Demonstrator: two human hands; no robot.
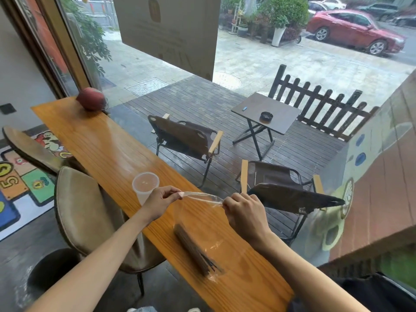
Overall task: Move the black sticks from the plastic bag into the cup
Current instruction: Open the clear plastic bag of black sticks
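Nearest the camera, the plastic bag (202,239) lies on the wooden counter (108,149), its closed end toward the person and its mouth lifted toward the far side. The bag is clear and creased, with glare along its folds. Inside it rests the bundle of black sticks (193,251) — thin, straight, dark brown to black, packed side by side and lying flat against the counter through the film. The bundle runs diagonally, and its near ends fan out slightly at the bag's bottom corner. All visible sticks are inside the bag.

Above the bundle, both hands hold the bag's mouth. The left hand (161,200) pinches one edge of the opening between thumb and fingertips; the right hand (244,212) has its fingers curled closed on the opposite edge. The film between them is stretched into a taut, raised strip, clear of the counter.

Just beyond the left hand stands the cup (145,185) — translucent plastic, upright on the counter, mouth open upward. No contents are visible in it. The left hand partly overlaps its near side in this view; whether they touch cannot be told.

At the far end of the counter rests a reddish ball (91,98), against the window.
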